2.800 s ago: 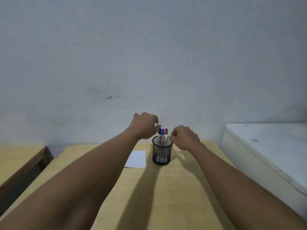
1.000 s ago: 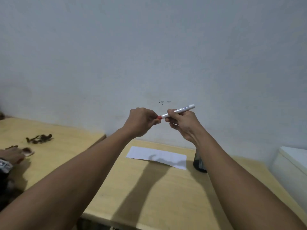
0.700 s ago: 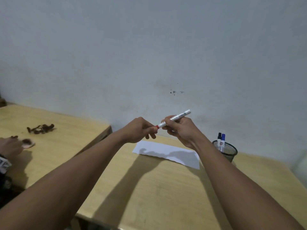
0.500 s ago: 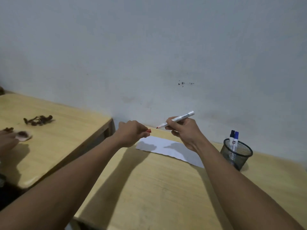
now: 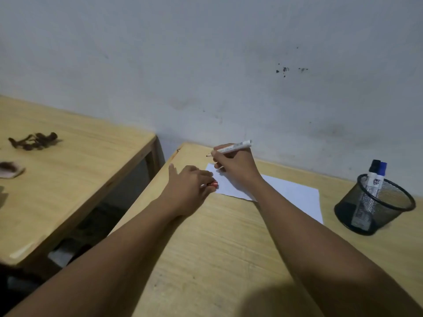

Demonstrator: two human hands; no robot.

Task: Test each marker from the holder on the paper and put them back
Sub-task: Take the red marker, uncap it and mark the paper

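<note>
My right hand (image 5: 235, 164) grips an uncapped white marker (image 5: 231, 148), tip pointing left, just above the far left corner of the white paper (image 5: 288, 195). Its red cap (image 5: 214, 184) is pinched in my left hand (image 5: 190, 188), which rests at the paper's left edge on the wooden table (image 5: 217, 248). A black mesh holder (image 5: 375, 205) stands to the right of the paper. Inside it are a black-capped marker (image 5: 372, 177) and a blue-capped marker (image 5: 382, 168).
A second wooden table (image 5: 68, 170) stands to the left across a narrow gap, with dark dried bits (image 5: 34, 139) and a small pale scrap (image 5: 10, 170) on it. A grey wall (image 5: 206, 65) runs directly behind both tables.
The cap came off the red marker and stayed in my left hand. Both hands dropped to the paper; the view tilted down and left.
</note>
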